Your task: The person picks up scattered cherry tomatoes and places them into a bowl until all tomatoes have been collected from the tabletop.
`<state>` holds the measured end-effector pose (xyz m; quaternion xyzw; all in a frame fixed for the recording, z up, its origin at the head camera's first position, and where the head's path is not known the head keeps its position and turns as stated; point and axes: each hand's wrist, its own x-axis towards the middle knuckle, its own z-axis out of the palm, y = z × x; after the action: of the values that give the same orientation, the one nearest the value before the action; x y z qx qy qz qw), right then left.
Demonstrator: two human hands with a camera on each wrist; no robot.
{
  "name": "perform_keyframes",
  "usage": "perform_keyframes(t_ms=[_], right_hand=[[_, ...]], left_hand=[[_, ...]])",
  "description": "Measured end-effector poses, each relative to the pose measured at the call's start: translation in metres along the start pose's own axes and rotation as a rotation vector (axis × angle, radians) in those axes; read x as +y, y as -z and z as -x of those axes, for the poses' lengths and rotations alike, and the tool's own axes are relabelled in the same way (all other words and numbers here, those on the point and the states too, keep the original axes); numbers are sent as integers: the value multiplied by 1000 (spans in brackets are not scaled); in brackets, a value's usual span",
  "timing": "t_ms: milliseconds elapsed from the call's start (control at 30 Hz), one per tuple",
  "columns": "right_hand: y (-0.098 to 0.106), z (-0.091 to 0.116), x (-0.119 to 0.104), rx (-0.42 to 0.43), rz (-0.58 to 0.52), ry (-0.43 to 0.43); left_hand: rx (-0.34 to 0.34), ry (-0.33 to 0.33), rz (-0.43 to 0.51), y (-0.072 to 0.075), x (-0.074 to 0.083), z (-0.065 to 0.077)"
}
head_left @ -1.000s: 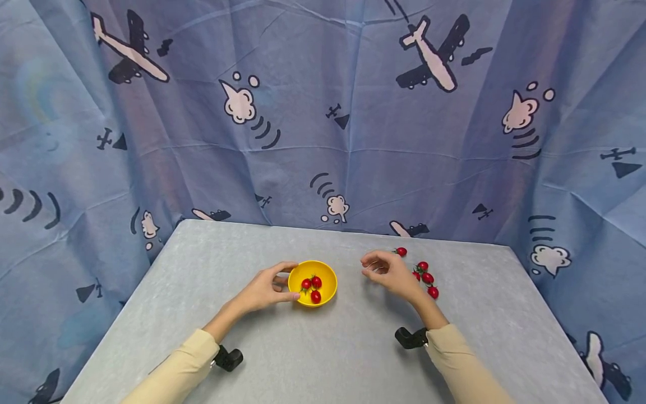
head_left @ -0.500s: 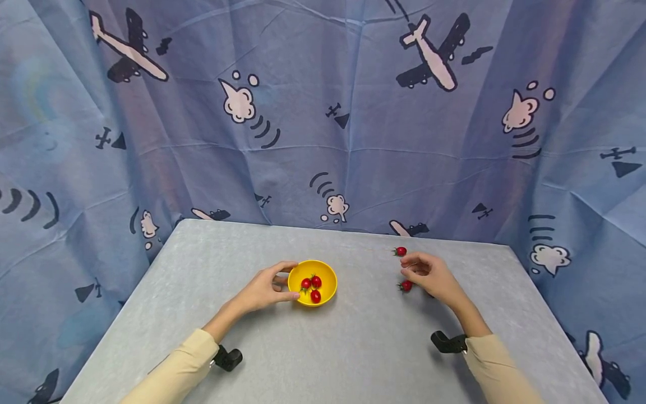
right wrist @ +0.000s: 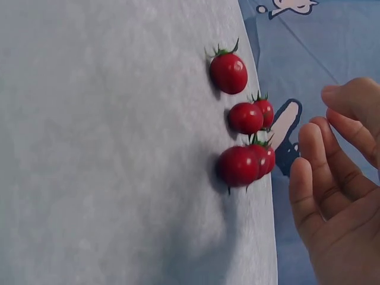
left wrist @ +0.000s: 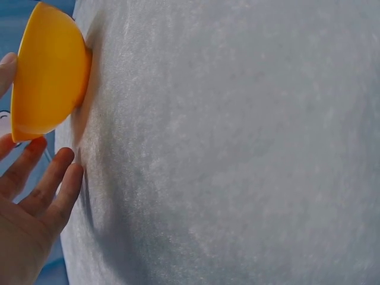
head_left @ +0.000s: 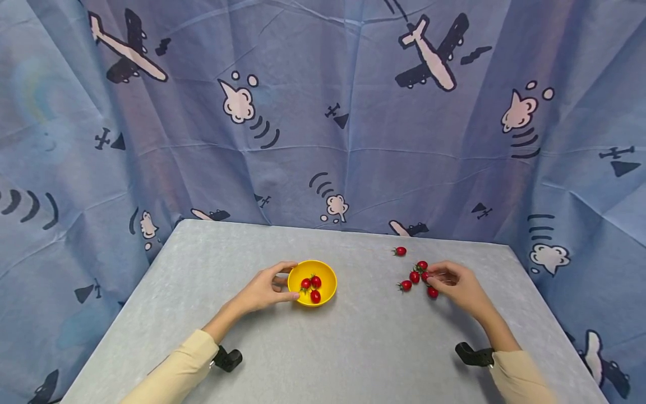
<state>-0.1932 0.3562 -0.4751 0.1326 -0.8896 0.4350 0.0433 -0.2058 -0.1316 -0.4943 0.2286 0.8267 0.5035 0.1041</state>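
Note:
My left hand [head_left: 264,292] holds a small yellow bowl [head_left: 329,286] by its side, thumb at the near rim and fingers at the far rim. Inside the bowl lie three cherry tomatoes [head_left: 315,296] with green stems. In the left wrist view the bowl [left wrist: 50,71] stands on the cloth with fingertips right at its rim. To the right, my right hand [head_left: 456,286] hovers over a loose group of cherry tomatoes [head_left: 414,277], its fingertips overlapping one of them. The right wrist view shows that hand [right wrist: 338,208] with loosely bent fingers and nothing between them.
One cherry tomato [head_left: 400,251] lies apart, near the far edge of the grey cloth-covered table [head_left: 323,359]. Behind the table hangs a blue curtain [head_left: 303,112] printed with airplanes. A black wrist camera [head_left: 474,354] juts from the right sleeve, another [head_left: 229,359] from the left.
My right hand has moved rightward, from between the bowl and the tomatoes to the right side of the group, uncovering several tomatoes. The left hand and bowl stay put.

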Motion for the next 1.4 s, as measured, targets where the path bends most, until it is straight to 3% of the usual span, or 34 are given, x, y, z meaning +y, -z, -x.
perform_keyframes(t_ms=[500,767,1100,1400], right_hand=[[7,10,10,15,46,-29],[10,18,15,-12,55,-2],[7,25,16,-97,32,-147],[2,26,16,-92,35,-152]], left_hand=[[1,11,-5,-1,0,1],[-4,6,-1,-1,0,1],[4,-1,-10,-1,1,1],[-1,5,-11,-1,2,1]])
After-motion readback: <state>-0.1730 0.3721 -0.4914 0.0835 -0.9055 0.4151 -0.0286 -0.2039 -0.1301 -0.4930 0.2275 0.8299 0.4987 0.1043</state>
